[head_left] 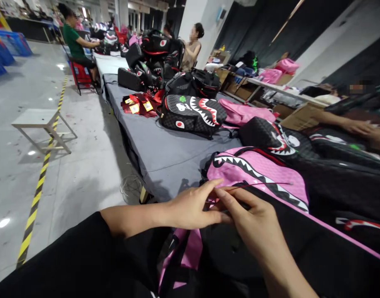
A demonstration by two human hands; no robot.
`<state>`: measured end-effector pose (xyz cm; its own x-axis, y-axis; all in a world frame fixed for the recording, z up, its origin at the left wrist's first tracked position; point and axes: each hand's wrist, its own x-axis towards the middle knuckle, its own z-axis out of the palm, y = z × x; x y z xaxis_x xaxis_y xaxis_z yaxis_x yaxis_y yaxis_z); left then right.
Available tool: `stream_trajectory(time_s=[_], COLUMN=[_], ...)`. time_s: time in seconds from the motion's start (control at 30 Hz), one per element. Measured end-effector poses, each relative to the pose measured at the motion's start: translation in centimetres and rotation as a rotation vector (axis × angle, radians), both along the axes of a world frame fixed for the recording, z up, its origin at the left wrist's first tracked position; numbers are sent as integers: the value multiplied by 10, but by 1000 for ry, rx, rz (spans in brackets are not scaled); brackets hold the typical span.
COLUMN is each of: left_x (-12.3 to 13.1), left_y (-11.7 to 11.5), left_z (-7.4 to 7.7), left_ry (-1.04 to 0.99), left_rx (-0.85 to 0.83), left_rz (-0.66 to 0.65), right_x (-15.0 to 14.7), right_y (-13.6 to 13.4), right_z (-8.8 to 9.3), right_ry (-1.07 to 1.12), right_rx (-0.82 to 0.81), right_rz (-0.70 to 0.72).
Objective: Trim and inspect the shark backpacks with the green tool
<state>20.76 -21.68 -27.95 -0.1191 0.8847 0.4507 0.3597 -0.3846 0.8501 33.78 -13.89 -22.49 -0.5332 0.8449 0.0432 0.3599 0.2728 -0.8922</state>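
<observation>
- Right hand (255,219): thumb and forefinger closed in a pinch on a thin, dark-red cord (264,184).
- Left hand (191,207): fingers partly curled, meeting the right; grip not readable.
- Cord: far end apparently free, above a pink fabric backpack with a black-and-white toothed mouth (255,163).
- Progress, as judged: cord in hand, no fastening visible; finished and remaining portions not clearly separable.
- Nearest the body: a black fabric panel edged in pink piping (301,240); pink-and-black straps (191,250).
- On the grey cloth-covered desk (165,149): a black checked backpack with red-and-white teeth (193,114), contents hidden; a loose pile of glossy red pieces with white-and-yellow labels (140,103); a limp pink bag (247,111).
- Farther along: heaped black bags (159,47), contents hidden.
- Right background: brown cardboard boxes (297,116), contents unclear.
- Far left: blue box-shaped containers (18,43), contents indistinct.
</observation>
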Motion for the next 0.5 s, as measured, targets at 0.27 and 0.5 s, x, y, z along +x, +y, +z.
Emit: stream_trajectory(time_s=[0.27, 0.5], left_x=[-39, -142], left_y=[19, 75], left_z=[-78, -104], left_ry=[-651, -513], left_rx=[-524, -574], left_rz=[-98, 221], right_x=[-17, 49], right_y=[18, 13], right_z=[-23, -20], right_ry=[-6, -157], right_rx=[-166, -378], right_rz=[-114, -236])
